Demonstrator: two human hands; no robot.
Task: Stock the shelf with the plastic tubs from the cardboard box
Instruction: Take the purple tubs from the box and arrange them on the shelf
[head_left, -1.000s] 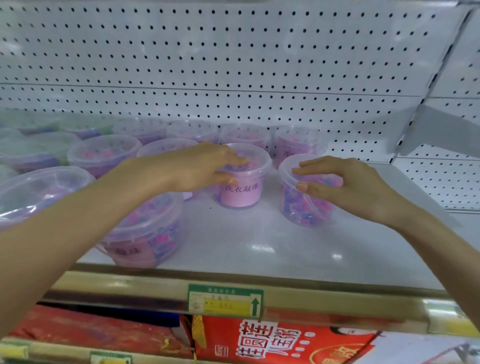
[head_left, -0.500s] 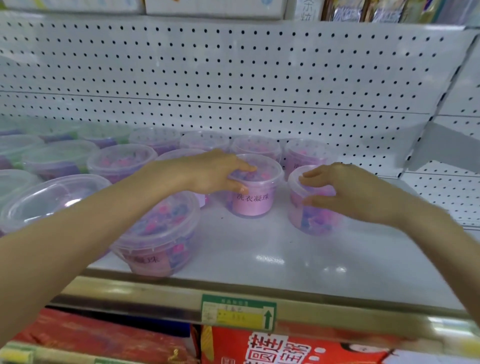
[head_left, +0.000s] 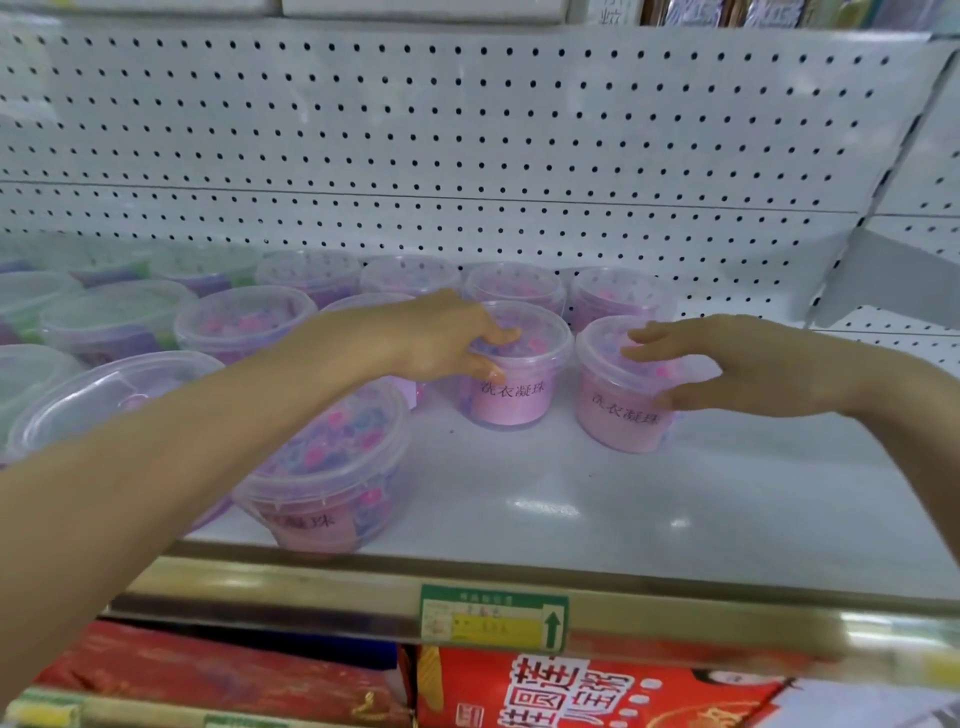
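Two small clear tubs with pink labels stand side by side on the white shelf (head_left: 597, 499). My left hand (head_left: 441, 338) grips the left small tub (head_left: 517, 384) by its lid rim. My right hand (head_left: 727, 364) wraps the right small tub (head_left: 618, 410), fingers over the lid and thumb on its side; the pink label faces me. A wider tub (head_left: 332, 467) full of pink and purple beads sits at the shelf's front, partly under my left forearm. The cardboard box is out of view.
Several more lidded tubs (head_left: 244, 322) fill the shelf's left side and back row (head_left: 514, 283) against the pegboard wall (head_left: 467, 156). A green and yellow price tag (head_left: 493, 618) sits on the front rail. Red packages (head_left: 571, 691) lie on the shelf below.
My right hand has turned the right small tub so its pink label faces front, and it stands closer to the left tub. My left hand has stayed on its tub.
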